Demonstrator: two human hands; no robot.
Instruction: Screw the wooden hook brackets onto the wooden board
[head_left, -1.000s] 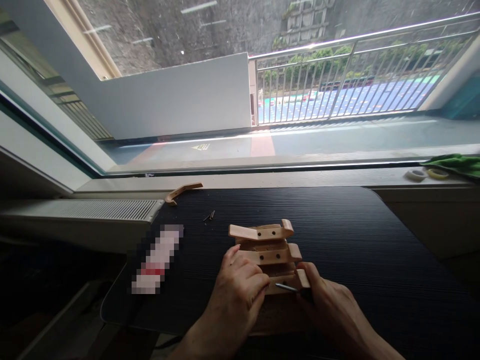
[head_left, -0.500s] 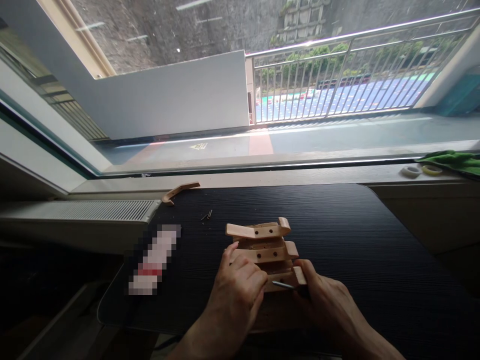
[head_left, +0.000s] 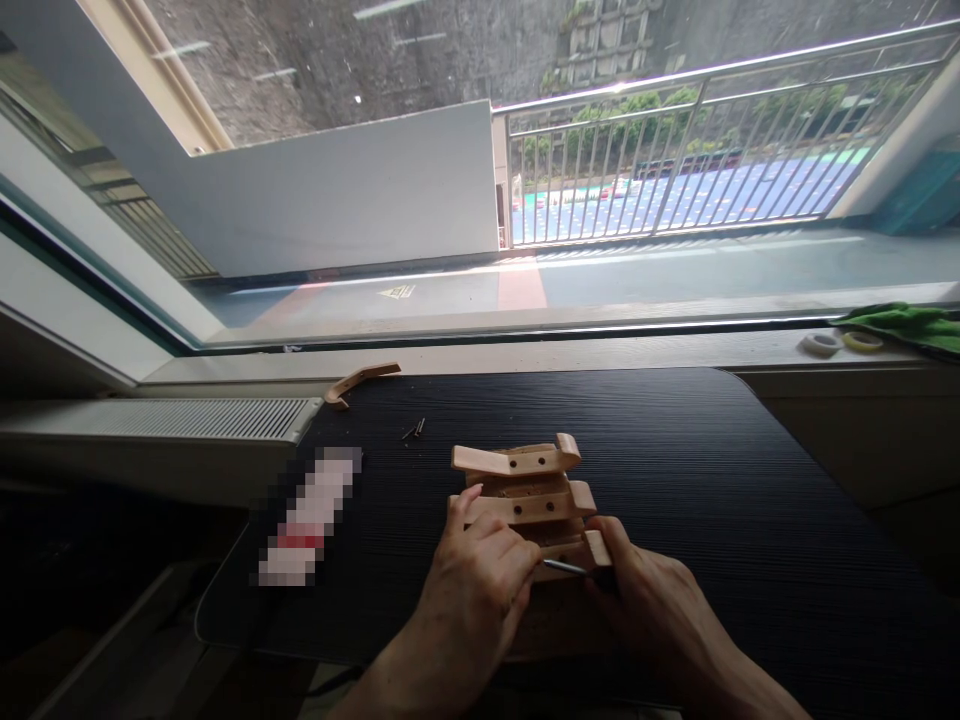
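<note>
A wooden rack [head_left: 517,492] lies on the dark table, with several pale curved wooden hooks fixed across it. Dark holes show in its far hook [head_left: 487,461] and its middle hook [head_left: 532,508]. My left hand [head_left: 487,560] curls over the left part of the nearest hook [head_left: 574,556], one finger stretched to the middle hook. Its thumb and forefinger close at the tip of a screwdriver [head_left: 564,567]; whether a screw sits there is hidden. In a closed grip, my right hand [head_left: 649,590] has the screwdriver's dark handle, its shaft pointing left across the nearest hook.
A loose wooden hook [head_left: 364,378] rests at the table's far left corner. Several screws [head_left: 415,430] lie on the dark table [head_left: 675,450]. Tape rolls [head_left: 823,344] and a green cloth item [head_left: 904,325] are on the sill. A blurred-out item [head_left: 307,520] lies left.
Both hands stay nearly in place. The screwdriver shaft has shifted very slightly, and the left fingers at its tip have moved a little to the right.
</note>
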